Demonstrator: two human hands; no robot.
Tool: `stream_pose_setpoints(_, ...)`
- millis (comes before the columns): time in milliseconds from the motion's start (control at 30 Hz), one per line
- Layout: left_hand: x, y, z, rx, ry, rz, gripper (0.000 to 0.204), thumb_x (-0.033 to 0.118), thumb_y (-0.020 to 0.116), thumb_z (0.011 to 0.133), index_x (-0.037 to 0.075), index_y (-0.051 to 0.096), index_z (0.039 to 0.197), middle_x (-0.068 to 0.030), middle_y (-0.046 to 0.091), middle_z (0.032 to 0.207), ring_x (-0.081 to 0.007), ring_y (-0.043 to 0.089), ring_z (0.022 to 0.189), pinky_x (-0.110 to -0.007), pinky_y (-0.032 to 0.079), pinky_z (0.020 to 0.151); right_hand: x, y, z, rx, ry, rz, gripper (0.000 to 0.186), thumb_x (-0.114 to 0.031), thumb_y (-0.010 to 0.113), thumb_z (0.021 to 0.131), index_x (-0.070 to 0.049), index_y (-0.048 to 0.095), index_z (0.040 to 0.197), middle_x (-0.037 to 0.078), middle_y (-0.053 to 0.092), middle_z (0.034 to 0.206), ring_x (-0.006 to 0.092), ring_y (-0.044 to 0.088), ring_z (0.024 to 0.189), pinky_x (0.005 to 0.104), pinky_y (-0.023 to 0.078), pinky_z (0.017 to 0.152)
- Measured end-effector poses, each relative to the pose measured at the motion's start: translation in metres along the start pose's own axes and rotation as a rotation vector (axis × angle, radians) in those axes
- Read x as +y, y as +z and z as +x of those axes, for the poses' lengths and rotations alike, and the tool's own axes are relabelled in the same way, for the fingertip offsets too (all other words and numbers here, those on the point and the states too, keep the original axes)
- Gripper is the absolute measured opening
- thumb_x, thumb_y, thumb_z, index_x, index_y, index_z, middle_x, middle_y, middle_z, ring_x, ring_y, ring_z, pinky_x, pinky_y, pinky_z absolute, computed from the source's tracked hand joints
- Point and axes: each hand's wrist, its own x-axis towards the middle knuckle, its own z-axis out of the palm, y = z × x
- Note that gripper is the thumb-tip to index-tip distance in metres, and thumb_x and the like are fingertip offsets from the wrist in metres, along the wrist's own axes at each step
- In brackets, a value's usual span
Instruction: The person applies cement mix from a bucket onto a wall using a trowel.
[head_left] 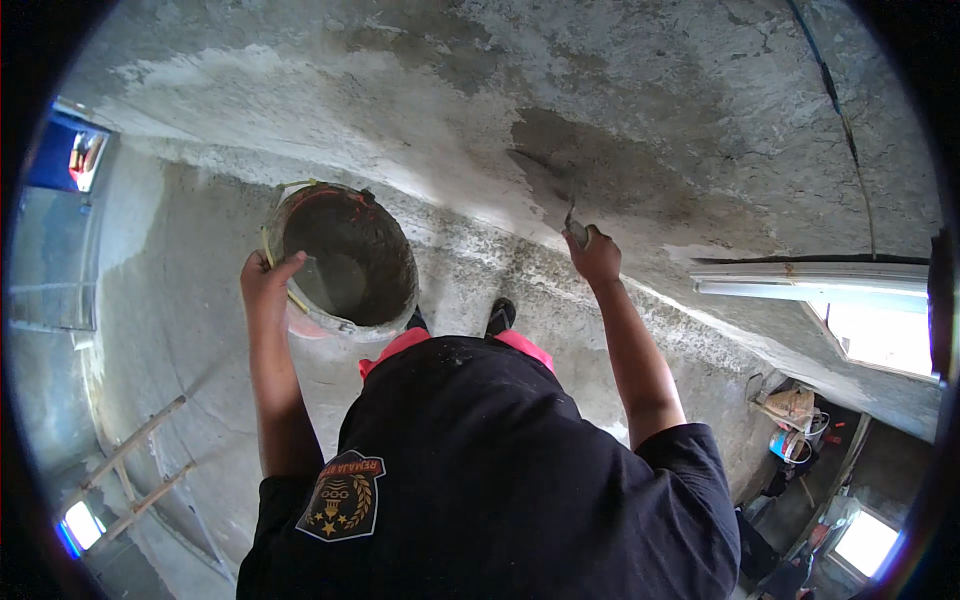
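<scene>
My left hand (272, 280) is closed round the yellow handle of a mortar-caked bucket (398, 262), with the thumb lying over the rim. Grey wet mortar (340, 283) sits inside it, low in the bucket. On the other side, my right hand (597, 257) grips a trowel (576, 234) by its handle. The trowel's thin neck and dark blade reach up to the wall (690, 120), next to a darker damp patch of plaster (610, 165). Whether the blade presses on the wall or hovers just off it, I cannot tell.
My feet (501, 316) stand on the grey floor close to the wall's base. A wooden ladder-like frame (135, 440) is at the lower left. A cable (838, 105) runs down the wall above a white window frame (815, 278). Pails and a sack (790, 408) lie at right.
</scene>
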Motion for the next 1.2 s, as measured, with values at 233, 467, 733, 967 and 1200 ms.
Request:
stream_pose_setpoints(233,-0.001,-0.002,0.004,0.009,0.013,-0.006,0.026,-0.001,0.064,0.063,-0.002,0.058,0.088,-0.0074,0.062,0.083,-0.0155,0.057,0.073,-0.027,0.044,0.07,0.014,-0.011,-0.034,-0.015,0.153,-0.068,0.051,-0.056,0.056,0.082,-0.006,0.061,0.089,0.021,0.066,0.079,0.0414,0.064,0.077,0.0492,0.051,0.068)
stream_pose_setpoints(467,0.011,0.005,0.013,-0.034,0.007,0.064,0.023,0.001,0.06,0.063,0.0,0.058,0.085,-0.0057,0.06,0.08,-0.0154,0.056,0.071,-0.026,0.044,0.07,-0.017,-0.029,-0.013,0.032,-0.057,0.094,0.049,-0.05,0.061,0.081,-0.002,0.06,0.088,0.024,0.063,0.074,0.0447,0.061,0.072,0.0504,0.049,0.062)
stream_pose_setpoints(733,0.005,0.014,0.028,-0.042,0.056,0.024,0.018,-0.001,0.06,0.061,-0.001,0.057,0.079,-0.0058,0.06,0.075,-0.0131,0.054,0.064,-0.025,0.042,0.06,0.023,-0.004,-0.027,0.004,0.054,0.03,0.044,-0.047,0.062,0.082,-0.003,0.06,0.084,0.022,0.063,0.073,0.0422,0.062,0.072,0.0475,0.049,0.063)
stream_pose_setpoints(967,0.0,0.016,0.036,-0.054,0.057,0.01,0.018,-0.001,0.059,0.061,-0.001,0.056,0.079,-0.0051,0.059,0.072,-0.0122,0.052,0.061,-0.025,0.041,0.058,0.023,-0.053,-0.008,0.061,-0.139,0.232,0.038,-0.041,0.064,0.082,-0.004,0.061,0.09,0.021,0.063,0.07,0.0404,0.062,0.07,0.0472,0.048,0.061)
stream_pose_setpoints(1200,-0.003,0.015,0.04,-0.074,0.043,-0.017,0.019,-0.002,0.059,0.062,-0.001,0.056,0.081,-0.0053,0.058,0.073,-0.0116,0.052,0.063,-0.025,0.041,0.058,0.049,-0.04,-0.01,0.07,0.015,-0.071,0.046,-0.049,0.061,0.082,-0.003,0.062,0.09,0.023,0.064,0.078,0.0424,0.062,0.077,0.0487,0.05,0.066)
